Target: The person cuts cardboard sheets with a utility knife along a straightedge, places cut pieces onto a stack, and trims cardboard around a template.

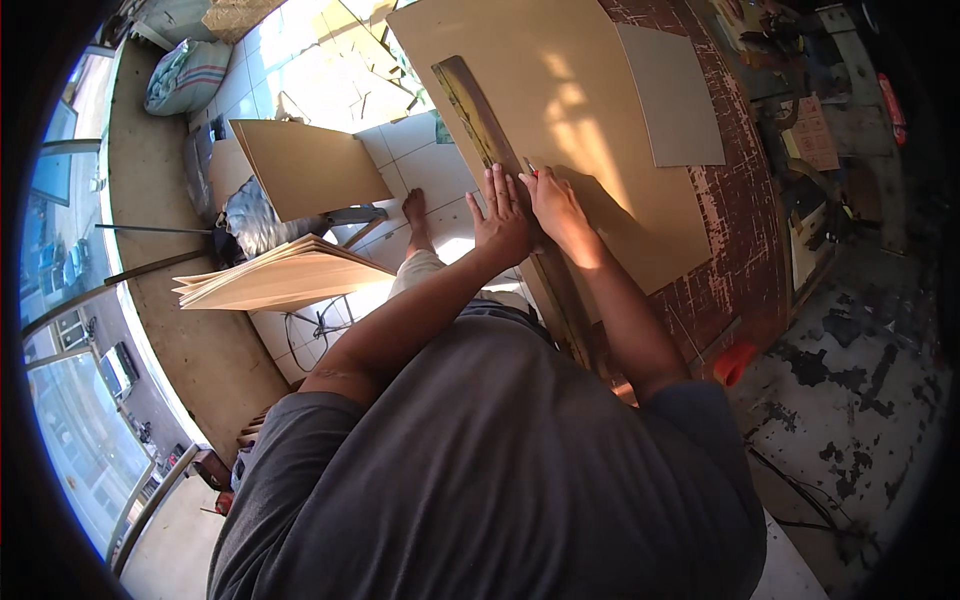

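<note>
Pressing flat with fingers spread, the left hand (502, 222) lies on a long straight ruler (490, 130) that runs up the left side of a large brown board (590, 90). Palm and fingers all bear down on the ruler; the hand grasps nothing.

Just beside it, nearly touching, the right hand (556, 205) is closed around a small cutter (531, 169), of which only a red tip shows past the fingertips. That tip sits against the ruler's right edge, on the board. How the fingers wrap the handle is hidden under the hand.

The board lies on a worn table (740, 230) with flaking dark red paint, and sunlight falls in patches across its middle. A smaller grey sheet (672, 95) rests on the board's upper right corner, overlapping onto the table.

To the person's left, well apart from the hands, a stack of thin brown sheets (280, 275) fans out above the white tiled floor (420, 165), and another brown panel (310, 165) leans behind it. A bare foot (415, 212) stands on the tiles below the table's edge.
</note>
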Action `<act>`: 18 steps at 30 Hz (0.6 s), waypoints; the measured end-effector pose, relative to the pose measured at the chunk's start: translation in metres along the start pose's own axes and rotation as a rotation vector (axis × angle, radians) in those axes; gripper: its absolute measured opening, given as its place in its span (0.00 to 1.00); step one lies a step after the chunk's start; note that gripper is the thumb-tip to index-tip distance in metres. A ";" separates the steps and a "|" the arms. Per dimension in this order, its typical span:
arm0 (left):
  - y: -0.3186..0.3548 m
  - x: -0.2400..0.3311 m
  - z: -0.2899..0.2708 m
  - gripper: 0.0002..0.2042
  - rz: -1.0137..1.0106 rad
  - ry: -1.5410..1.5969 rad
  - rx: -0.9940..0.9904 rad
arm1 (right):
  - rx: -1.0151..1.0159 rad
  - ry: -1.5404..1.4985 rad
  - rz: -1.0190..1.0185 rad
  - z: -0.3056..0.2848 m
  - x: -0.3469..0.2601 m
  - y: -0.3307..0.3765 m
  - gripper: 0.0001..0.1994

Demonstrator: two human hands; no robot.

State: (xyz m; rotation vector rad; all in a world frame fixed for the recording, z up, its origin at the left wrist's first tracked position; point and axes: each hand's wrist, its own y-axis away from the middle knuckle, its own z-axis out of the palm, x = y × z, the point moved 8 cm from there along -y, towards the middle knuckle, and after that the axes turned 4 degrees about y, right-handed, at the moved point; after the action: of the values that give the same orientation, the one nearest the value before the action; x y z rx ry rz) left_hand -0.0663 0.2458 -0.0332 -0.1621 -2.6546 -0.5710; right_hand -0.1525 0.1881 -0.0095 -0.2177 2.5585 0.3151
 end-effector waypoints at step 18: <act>0.000 -0.001 -0.004 0.68 -0.049 0.062 -0.102 | -0.114 0.014 0.133 0.030 0.001 -0.039 0.22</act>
State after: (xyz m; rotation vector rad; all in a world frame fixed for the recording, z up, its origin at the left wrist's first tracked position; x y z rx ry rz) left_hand -0.0637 0.2437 -0.0307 -0.1071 -2.5767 -0.7162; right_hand -0.1299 0.1582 -0.0416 -0.0915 2.5766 0.5127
